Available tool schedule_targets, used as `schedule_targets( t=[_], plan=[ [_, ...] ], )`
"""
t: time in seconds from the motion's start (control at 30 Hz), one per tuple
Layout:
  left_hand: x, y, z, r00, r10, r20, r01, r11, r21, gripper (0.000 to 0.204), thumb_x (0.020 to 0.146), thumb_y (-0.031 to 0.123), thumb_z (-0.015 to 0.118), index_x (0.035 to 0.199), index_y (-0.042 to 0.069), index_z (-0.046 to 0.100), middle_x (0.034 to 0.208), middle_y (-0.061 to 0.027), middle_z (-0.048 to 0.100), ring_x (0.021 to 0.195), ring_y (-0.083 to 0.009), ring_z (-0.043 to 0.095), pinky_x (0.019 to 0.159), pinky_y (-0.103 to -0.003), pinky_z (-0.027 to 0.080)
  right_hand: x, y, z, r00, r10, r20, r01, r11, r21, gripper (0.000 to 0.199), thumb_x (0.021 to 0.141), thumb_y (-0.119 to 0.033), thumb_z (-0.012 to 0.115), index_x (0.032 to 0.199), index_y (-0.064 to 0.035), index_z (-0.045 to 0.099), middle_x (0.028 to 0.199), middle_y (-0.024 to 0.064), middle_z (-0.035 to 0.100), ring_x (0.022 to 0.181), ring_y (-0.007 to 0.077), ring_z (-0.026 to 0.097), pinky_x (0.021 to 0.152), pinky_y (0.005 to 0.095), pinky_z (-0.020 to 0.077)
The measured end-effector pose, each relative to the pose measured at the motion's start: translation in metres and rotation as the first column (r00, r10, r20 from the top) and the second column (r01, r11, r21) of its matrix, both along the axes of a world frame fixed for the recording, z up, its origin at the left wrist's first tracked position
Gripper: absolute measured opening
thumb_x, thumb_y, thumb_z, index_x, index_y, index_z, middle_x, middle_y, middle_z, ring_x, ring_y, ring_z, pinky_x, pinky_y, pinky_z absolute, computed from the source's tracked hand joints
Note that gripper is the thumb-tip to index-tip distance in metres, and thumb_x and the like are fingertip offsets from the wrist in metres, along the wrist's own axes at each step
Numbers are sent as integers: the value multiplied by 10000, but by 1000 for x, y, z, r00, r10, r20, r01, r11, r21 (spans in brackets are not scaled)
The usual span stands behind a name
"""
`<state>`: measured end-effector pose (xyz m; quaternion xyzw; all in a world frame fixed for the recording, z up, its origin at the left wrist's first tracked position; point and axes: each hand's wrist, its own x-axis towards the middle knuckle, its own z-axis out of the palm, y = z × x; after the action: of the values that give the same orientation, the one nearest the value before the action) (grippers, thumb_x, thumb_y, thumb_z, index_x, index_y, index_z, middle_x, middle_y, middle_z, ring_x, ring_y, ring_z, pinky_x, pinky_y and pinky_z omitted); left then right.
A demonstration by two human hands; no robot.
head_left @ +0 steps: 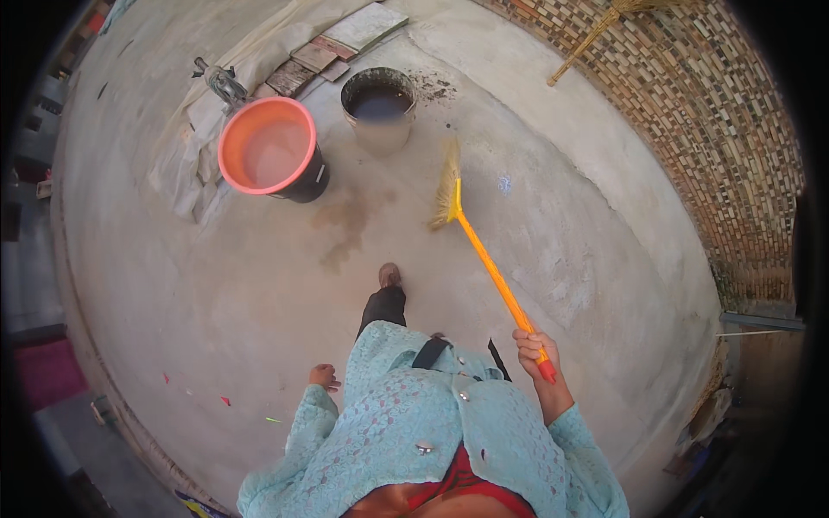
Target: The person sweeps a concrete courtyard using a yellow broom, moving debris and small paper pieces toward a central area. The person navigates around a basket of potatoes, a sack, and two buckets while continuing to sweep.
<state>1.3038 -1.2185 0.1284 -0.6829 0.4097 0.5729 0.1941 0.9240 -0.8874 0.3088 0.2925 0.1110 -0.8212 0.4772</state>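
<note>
My right hand (537,347) grips the orange handle of a broom (486,263) near its red end. The broom's straw head (447,186) points away from me, over the concrete floor just right of a dark bucket. My left hand (324,376) hangs at my side, fingers curled, holding nothing. One of my feet (389,275) is stepped forward on the concrete.
An orange-rimmed tub of water (268,151) and a dark bucket of water (378,104) stand ahead, with a tap (220,79) and flat tiles (341,43) behind. A patterned brick wall (717,129) curves along the right, with another broom (596,30) leaning on it. Small coloured scraps (226,401) lie at lower left.
</note>
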Motion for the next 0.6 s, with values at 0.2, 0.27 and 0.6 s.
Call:
schedule_targets(
  t=[0.2,0.27,0.6],
  plan=[
    [-188,-86,-31,979,-104,-174,86,991,-106,248,769,155,463,993,65,518,657,-58,519,522,-201,588,409,-331,478,-61,-49,53,993,-94,-65,101,988,117,579,738,50,397,1279,-118,279,765,59,358,489,43,370,395,157,372],
    [-250,-108,-27,954,-110,-279,64,984,-168,247,776,153,461,998,59,515,631,-48,513,512,-180,582,398,-299,468,-83,-60,62,991,-89,-100,106,980,171,613,732,54,401,1296,-137,253,754,54,355,485,41,364,391,158,366],
    [-387,-155,22,968,-179,-175,141,967,-211,273,759,129,469,1017,50,511,712,-85,550,514,-191,594,391,-299,467,-217,-88,39,783,432,-447,-107,802,587,801,693,83,450,1350,-205,93,760,84,457,453,71,401,363,198,355]
  ],
)
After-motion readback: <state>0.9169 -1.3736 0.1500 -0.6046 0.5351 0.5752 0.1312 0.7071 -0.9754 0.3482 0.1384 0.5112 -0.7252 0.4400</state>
